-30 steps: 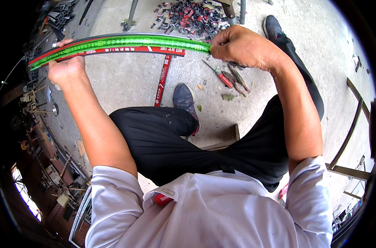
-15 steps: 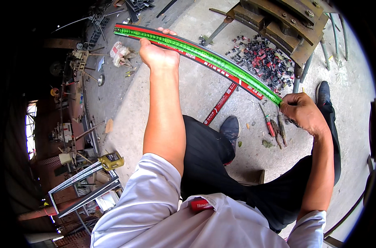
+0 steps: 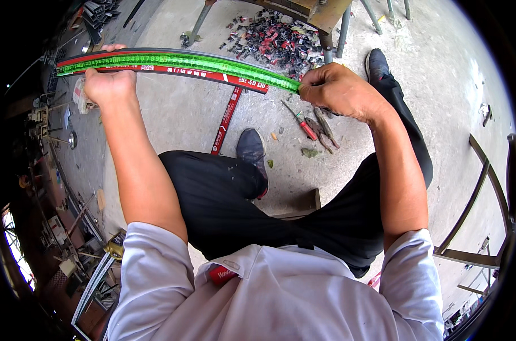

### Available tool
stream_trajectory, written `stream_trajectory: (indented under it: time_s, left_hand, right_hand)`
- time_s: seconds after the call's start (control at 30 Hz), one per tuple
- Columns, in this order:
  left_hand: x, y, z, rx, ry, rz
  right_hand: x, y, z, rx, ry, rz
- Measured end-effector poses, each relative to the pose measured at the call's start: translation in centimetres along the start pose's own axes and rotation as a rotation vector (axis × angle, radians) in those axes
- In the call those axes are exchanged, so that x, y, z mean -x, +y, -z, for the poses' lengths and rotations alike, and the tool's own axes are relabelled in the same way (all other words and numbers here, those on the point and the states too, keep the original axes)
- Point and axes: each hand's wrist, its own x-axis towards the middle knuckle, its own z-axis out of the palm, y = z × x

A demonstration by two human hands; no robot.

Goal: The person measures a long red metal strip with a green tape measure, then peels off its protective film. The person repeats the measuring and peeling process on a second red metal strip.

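Observation:
A long strip of profile, red with dark grey edges (image 3: 252,84), is held up crosswise before me. Along its face lies a bright green measuring tape blade (image 3: 212,66). My left hand (image 3: 113,85) is closed round strip and tape near their left end, thumb on the near side, fingertips showing over the far edge. Just past the strip's right end, my right hand (image 3: 340,94) is closed on the tape; whatever else sits in that palm is hidden. Another red-faced strip (image 3: 226,119) is seen below, its upper end hidden behind the held one.
A red-handled screwdriver (image 3: 306,128) and pliers (image 3: 328,128) lie on the concrete near my right hand. Farther off, a heap of small black and red scraps (image 3: 275,42) lies beside a metal bench (image 3: 326,14). A metal frame (image 3: 468,257) stands at right, a yellow jug (image 3: 116,245) at left.
The whole view has shifted, so hands, strip and floor appear farther left and higher. The strip looks more level. Both hands keep their hold, and the tape still lies along the strip.

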Motion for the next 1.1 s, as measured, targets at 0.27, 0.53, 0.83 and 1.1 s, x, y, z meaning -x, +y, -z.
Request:
stream_trajectory:
  time_s: [0.27, 0.53, 0.83, 1.1]
  left_hand:
    - [0.7, -0.2, -0.6, 0.031, 0.030, -0.027]
    - [0.7, -0.2, -0.6, -0.024, 0.056, -0.033]
    - [1.4, -0.8, -0.9, -0.043, 0.063, -0.064]
    - [1.0, -0.4, -0.4, -0.017, 0.055, -0.061]
  right_hand:
    - [-0.2, -0.1, -0.2, 0.014, -0.006, -0.011]
    - [-0.2, 0.1, -0.2, -0.008, 0.000, -0.014]
    - [-0.2, 0.2, -0.4, -0.014, 0.013, -0.002]
    - [-0.4, 0.0, -0.4, 0.009, 0.008, -0.015]
